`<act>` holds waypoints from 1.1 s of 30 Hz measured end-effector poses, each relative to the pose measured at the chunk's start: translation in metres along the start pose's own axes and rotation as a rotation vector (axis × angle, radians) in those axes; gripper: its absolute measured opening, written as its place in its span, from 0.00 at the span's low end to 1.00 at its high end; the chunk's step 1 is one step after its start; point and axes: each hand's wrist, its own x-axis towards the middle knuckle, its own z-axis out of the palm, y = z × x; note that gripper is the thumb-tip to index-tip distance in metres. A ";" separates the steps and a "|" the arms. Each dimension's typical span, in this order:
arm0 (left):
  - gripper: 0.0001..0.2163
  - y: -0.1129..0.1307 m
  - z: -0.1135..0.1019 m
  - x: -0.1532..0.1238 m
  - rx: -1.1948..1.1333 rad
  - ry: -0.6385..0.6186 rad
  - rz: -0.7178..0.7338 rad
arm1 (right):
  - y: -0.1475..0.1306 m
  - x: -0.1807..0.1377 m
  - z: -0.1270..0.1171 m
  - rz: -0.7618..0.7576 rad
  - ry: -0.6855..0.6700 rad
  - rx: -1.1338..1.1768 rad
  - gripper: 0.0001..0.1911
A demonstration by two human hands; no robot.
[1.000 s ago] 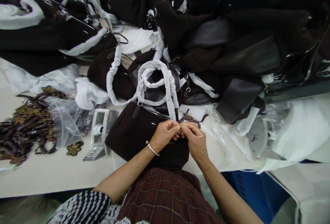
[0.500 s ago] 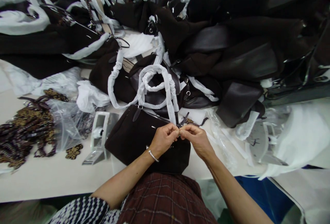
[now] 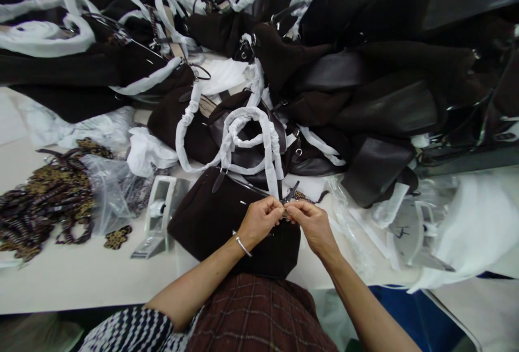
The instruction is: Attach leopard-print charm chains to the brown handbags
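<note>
A dark brown handbag [image 3: 227,217] lies at the table's front edge against my apron, its strap wrapped in white paper [image 3: 270,152]. Over the bag's right end, my left hand [image 3: 261,219] and my right hand [image 3: 312,227] meet with fingertips pinched together. Between them is something small, partly metallic, near the bag's strap end; the fingers hide most of it. Just beyond the fingertips a dark strap tab [image 3: 291,192] sticks up. A leopard-print charm with a braided cord [image 3: 302,196] lies behind the right hand.
More dark bags [image 3: 365,76] are heaped across the back. To the left are leopard-print charms with cords [image 3: 48,200], a clear plastic bag [image 3: 107,195] and a tape dispenser [image 3: 156,214]. Another dispenser [image 3: 413,227] stands right, beside white sheeting [image 3: 474,222].
The view has shifted slightly, so the scene sits a little further right and lower. Both hands stay pinched together at the same part of the bag, with small finger movements.
</note>
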 end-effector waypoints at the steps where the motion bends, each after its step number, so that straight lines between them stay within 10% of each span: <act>1: 0.07 -0.001 0.000 0.000 0.005 0.001 0.000 | 0.001 0.000 0.000 -0.003 0.007 -0.002 0.13; 24: 0.08 -0.010 -0.001 -0.002 0.069 0.002 0.034 | -0.008 -0.001 -0.001 -0.265 0.013 -0.335 0.07; 33: 0.08 -0.003 0.001 -0.005 0.075 -0.020 0.030 | -0.013 0.006 -0.010 0.021 -0.170 -0.138 0.11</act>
